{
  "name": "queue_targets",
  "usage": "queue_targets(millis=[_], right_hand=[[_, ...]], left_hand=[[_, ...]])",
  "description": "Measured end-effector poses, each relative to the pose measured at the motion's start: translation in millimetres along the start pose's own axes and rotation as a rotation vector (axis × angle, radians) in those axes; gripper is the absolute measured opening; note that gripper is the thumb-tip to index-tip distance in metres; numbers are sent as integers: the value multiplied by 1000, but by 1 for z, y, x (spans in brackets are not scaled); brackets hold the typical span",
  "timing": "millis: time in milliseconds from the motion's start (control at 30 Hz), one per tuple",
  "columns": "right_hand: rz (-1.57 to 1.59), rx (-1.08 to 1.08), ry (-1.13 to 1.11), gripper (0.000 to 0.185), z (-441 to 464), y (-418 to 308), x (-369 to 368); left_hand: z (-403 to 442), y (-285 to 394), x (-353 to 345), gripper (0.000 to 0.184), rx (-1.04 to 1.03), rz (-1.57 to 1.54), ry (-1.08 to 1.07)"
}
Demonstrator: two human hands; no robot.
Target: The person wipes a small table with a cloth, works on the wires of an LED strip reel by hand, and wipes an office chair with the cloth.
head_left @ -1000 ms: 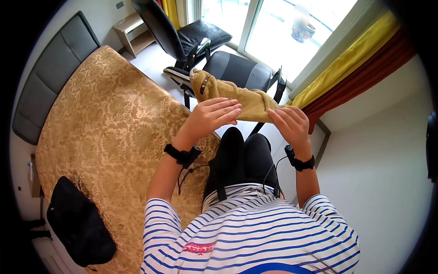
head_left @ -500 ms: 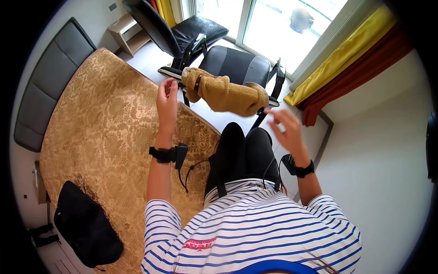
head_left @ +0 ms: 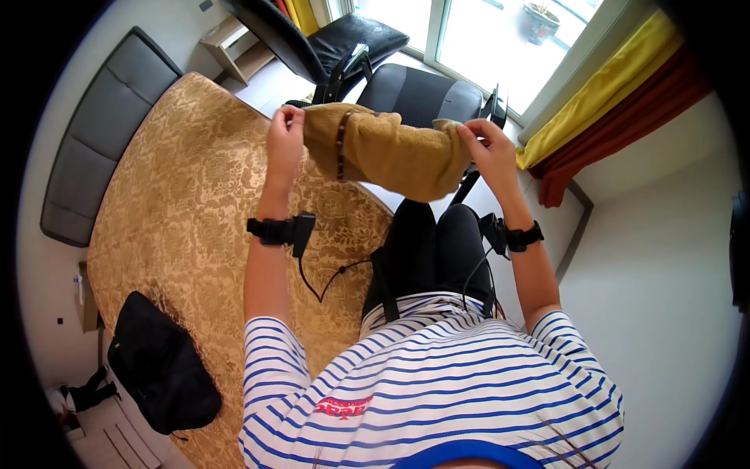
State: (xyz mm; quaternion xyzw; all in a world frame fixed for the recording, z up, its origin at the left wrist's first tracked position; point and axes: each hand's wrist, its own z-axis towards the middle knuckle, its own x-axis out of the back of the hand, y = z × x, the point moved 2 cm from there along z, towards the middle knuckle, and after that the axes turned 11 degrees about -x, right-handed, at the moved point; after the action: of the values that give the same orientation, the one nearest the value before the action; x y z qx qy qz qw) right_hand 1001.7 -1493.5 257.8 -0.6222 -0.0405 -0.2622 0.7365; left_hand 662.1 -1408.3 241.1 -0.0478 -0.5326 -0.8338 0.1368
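Observation:
A tan fleecy cloth item (head_left: 398, 148) with a dark studded strip near its left end is stretched out in front of me, above my knees. My left hand (head_left: 286, 141) pinches its upper left corner between thumb and fingers. At the opposite end, my right hand (head_left: 487, 145) grips the upper right corner, where a lighter edge folds over. The cloth hangs between both hands and hides part of the chair and the bed edge behind it.
A bed with a gold patterned cover (head_left: 195, 211) lies to the left, with a black bag (head_left: 164, 363) on it. Beyond the cloth stand a black and grey chair (head_left: 418, 94) and another black chair (head_left: 355, 39). Yellow and red curtains (head_left: 601, 102) hang at the right.
Both hands have closed on the cloth's ends after being apart from it half a second ago. The cloth is now spread wider and has lifted slightly at its left end.

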Motion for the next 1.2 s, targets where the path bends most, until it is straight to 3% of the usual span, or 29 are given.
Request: queue_targets(millis=[67,167,200,267,400,467,533,600,633,700,800,833,1000,1067,1200], right_hand=[[95,50,22,17,2,-20,12],[75,169,136,13,-2,-44,32],[83,214,169,13,-7,-46,35],[110,98,155,13,-24,-37,34],[-186,163,64,7,-40,13,10],[-239,189,110,11,-35,0,9],[-309,436,255,18,-30,-34,6],[-260,529,107,21,-25,-56,-14],[-270,571,35,24,-23,-63,-29],[-392,626,-3,28,-19,-55,-63],[-686,551,-42,26,-17,-47,-87],[-867,464,-65,24,-15,-45,-92],[-828,522,-123,13,6,-40,-96],[-796,466,-278,10,10,-39,-93],[-736,454,-190,8,3,-38,-91]], left_hand=[[23,5,22,21,-183,65,136],[48,24,55,20,-283,57,200],[55,25,59,20,-307,59,208],[50,26,65,21,-201,201,107],[12,-27,37,56,-160,473,-17],[0,-10,15,64,-425,601,-128],[-6,6,-9,52,-523,629,-235],[-11,39,-30,41,-766,1093,-289],[-14,48,-35,41,-765,1094,-289],[-16,64,-49,36,-972,776,-421],[-22,65,-63,29,-827,567,-422],[-18,64,-68,24,-917,517,-282],[-5,58,-84,27,-771,755,-308],[6,62,-86,33,-561,807,-618],[12,60,-91,37,-414,825,-802]])
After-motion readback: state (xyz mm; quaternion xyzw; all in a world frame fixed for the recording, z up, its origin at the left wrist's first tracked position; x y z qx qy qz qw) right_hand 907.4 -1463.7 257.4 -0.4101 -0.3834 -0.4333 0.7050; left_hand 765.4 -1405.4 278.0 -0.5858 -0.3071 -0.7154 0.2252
